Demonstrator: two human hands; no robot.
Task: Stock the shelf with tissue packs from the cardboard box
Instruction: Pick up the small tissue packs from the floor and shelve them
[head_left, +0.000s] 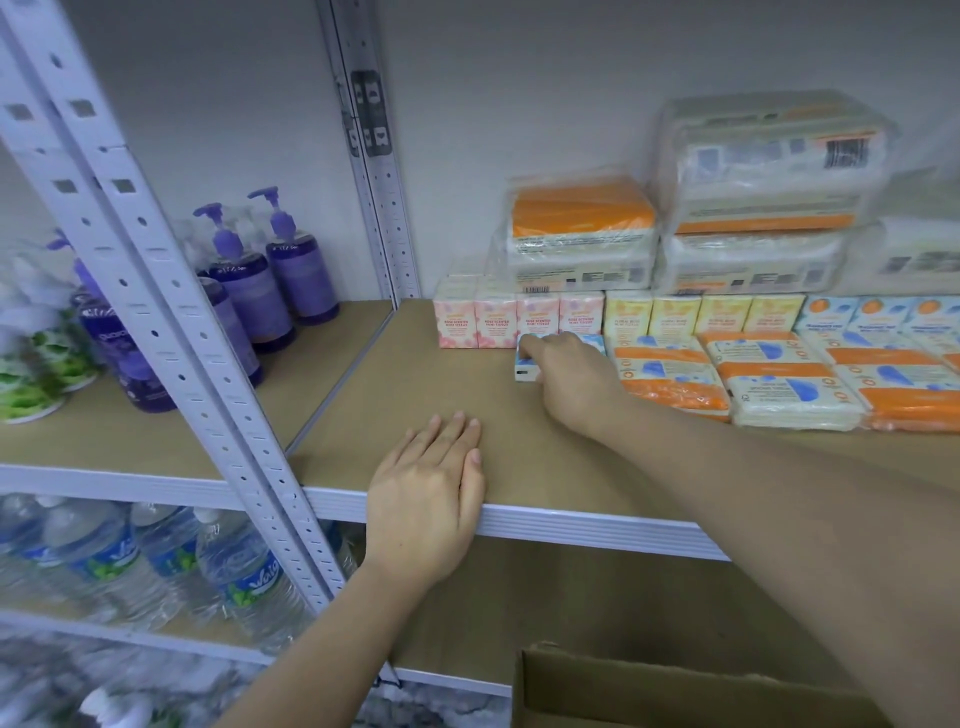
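One tissue pack (525, 370), flat, long axis front-to-back

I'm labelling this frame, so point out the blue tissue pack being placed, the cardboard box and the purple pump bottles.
blue tissue pack (523, 370): head view, its white end face.
cardboard box (649, 691): head view, its near flap.
purple pump bottles (304, 278): head view, label of the rearmost bottle.

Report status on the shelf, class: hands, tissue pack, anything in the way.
Left hand flat on shelf edge. Right hand gripping blue pack beside pink packs. Nothing blocking.
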